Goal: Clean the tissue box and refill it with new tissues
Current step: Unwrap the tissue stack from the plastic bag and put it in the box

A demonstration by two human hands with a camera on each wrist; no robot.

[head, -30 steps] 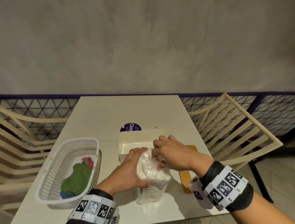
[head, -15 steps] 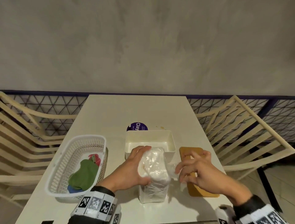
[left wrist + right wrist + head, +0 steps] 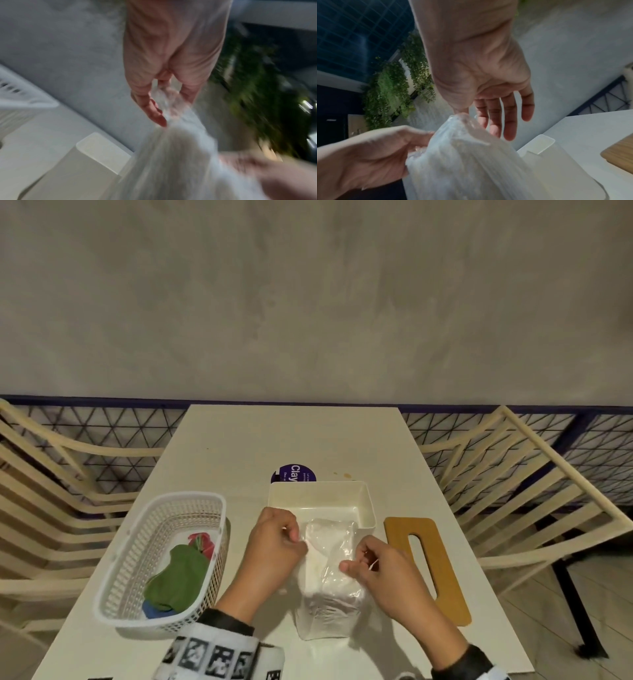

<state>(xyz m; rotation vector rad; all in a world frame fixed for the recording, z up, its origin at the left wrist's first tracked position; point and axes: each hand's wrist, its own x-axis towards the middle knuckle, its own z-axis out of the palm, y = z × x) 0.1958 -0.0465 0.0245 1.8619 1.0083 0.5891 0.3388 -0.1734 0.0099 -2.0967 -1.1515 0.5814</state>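
Note:
A pack of new tissues [image 3: 329,583] in a clear plastic wrapper [image 3: 462,142] stands upright on the table, just in front of the open white tissue box [image 3: 320,489]. My left hand [image 3: 294,537] pinches the wrapper at the pack's upper left. My right hand [image 3: 349,565] pinches the wrapper at the upper right with thumb and forefinger, and its other fingers [image 3: 510,121] stay straight. In the blurred left wrist view my left hand [image 3: 163,108] holds bunched plastic. The box's wooden lid [image 3: 424,566], with a slot, lies flat to the right.
A white plastic basket [image 3: 113,594] at the left holds a green cloth [image 3: 178,577], a red one and a blue one. A purple round sticker [image 3: 293,472] lies behind the box. Slatted chairs [image 3: 534,508] flank the table, and its front edge is close to me.
My right hand has come back from beside the wooden lid to the pack and pinched the wrapper. My left hand has shifted from clasping the pack's side to pinching plastic at its top.

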